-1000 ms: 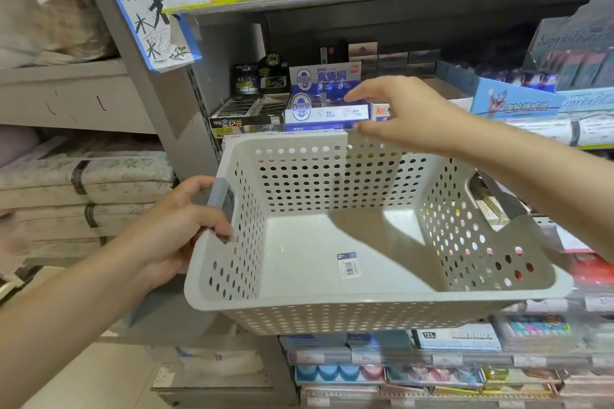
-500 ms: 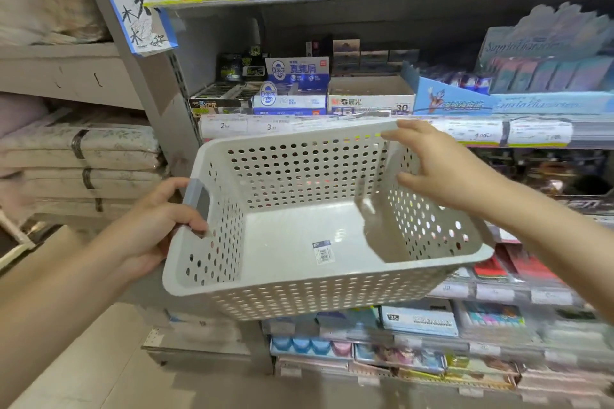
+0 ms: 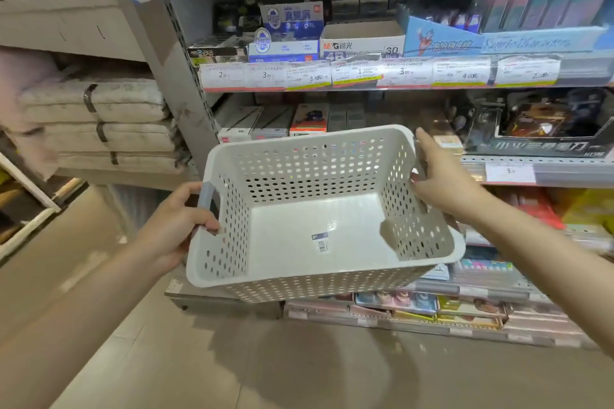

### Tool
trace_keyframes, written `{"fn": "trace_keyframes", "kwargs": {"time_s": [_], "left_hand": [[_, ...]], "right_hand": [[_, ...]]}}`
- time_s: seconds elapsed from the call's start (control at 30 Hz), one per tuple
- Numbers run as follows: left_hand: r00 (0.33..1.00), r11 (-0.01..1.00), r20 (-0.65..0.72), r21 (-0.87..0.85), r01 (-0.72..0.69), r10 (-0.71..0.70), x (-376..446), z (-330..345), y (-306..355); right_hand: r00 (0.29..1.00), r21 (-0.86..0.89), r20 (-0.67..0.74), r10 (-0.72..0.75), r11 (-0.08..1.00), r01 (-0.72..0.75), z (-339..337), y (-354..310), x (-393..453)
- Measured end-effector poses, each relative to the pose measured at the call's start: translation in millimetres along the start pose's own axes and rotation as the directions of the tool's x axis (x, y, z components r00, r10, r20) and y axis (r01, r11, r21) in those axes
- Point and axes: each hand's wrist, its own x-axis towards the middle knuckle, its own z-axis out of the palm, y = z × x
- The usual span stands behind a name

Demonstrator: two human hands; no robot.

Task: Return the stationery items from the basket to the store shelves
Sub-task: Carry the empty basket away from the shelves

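Stationery shelves filled the background, price tags along the edges, boxed goods stacked behind them, bundled bedding off to the side and bare floor below. In front of all that I saw the white perforated basket held out at about the height of the lower shelves, tipped a little toward the camera so the inside showed. I'd judge it was carried that way for a last check: nothing lay in it but a small barcode sticker on the floor of it, so the returning looked finished to me.

The left hand gripped the grey handle, fingers curled round it and the thumb coming through just under the rim; that hand took the weight. The right hand lay against the opposite wall, forefinger straight up past the rim, thumb tip just inside. Steadying, I reckoned, more than lifting.

Hard to make out: whether the remaining right fingers hooked the far handle, since the wall and the palm covered them. The shelf boxes beyond the fingertips were blurred, most labels unreadable, and the lowest shelf was partly hidden behind the basket.
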Motion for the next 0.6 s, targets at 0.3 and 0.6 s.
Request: {"fn": "trace_keyframes", "kwargs": {"time_s": [0.3, 0.6], "left_hand": [[0.996, 0.992, 0.086, 0.127, 0.021, -0.032, 16.3, -7.4, -68.3], [0.979, 0.964, 0.144, 0.243, 0.108, -0.146, 28.7, 2.0, -162.7]], "right_hand": [[0.989, 0.326, -0.008, 0.151, 0.935, -0.140, 72.4, 43.1, -47.2], [0.924, 0.533, 0.048, 0.379, 0.773, -0.345, 148.1, 112.8, -94.2]]}}
